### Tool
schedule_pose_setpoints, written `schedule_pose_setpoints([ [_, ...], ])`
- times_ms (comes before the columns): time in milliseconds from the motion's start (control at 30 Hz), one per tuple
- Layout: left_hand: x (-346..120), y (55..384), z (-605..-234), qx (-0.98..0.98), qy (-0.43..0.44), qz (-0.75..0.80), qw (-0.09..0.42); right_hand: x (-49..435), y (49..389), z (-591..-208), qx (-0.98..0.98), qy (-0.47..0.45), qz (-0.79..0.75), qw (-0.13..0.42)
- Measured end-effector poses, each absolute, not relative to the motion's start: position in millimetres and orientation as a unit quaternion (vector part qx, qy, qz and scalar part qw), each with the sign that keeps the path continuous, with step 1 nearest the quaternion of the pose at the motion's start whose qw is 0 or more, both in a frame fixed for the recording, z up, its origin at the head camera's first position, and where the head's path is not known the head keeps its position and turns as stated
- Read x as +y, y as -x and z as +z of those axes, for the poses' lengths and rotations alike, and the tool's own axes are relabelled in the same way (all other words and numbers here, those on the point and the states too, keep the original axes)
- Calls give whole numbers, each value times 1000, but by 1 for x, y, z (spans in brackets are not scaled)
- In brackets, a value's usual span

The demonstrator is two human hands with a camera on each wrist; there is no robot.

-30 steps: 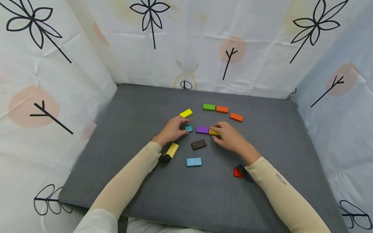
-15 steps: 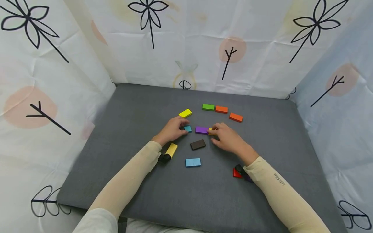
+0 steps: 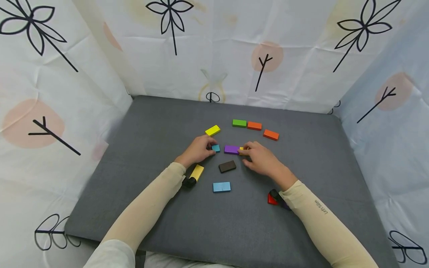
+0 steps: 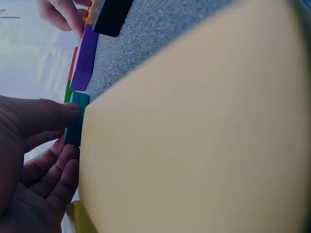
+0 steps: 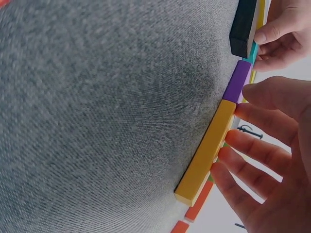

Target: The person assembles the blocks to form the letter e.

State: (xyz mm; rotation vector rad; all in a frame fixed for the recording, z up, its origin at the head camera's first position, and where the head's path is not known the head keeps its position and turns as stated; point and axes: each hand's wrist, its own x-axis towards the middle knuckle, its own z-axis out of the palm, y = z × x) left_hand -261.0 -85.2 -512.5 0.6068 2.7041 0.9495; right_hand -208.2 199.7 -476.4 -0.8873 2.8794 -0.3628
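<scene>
Table [image 3: 207, 230]: grey, across the middle and lower part of the head view.
Curtain [image 3: 214, 44]: white cloth (creased in places) over the top and both sides, printed with black leaves and peach discs.
Green block [image 3: 239, 123]: above centre, just beside an orange block [image 3: 254, 125]; another orange block [image 3: 271, 134] sits lower right of that.
Yellow block [image 3: 212, 130]: above centre, slanted.
Dark block [image 3: 227, 166]: below centre.
Light blue piece [image 3: 221, 187]: lower down.
Red block [image 3: 272, 199]: lower right of centre, partly hidden.
</scene>
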Motion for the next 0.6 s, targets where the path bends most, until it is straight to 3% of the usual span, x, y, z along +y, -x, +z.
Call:
schedule_pose_setpoints([
  [600,-72,266,-509,917,-239,306,95,199,207,-476,949,287,-116,54],
])
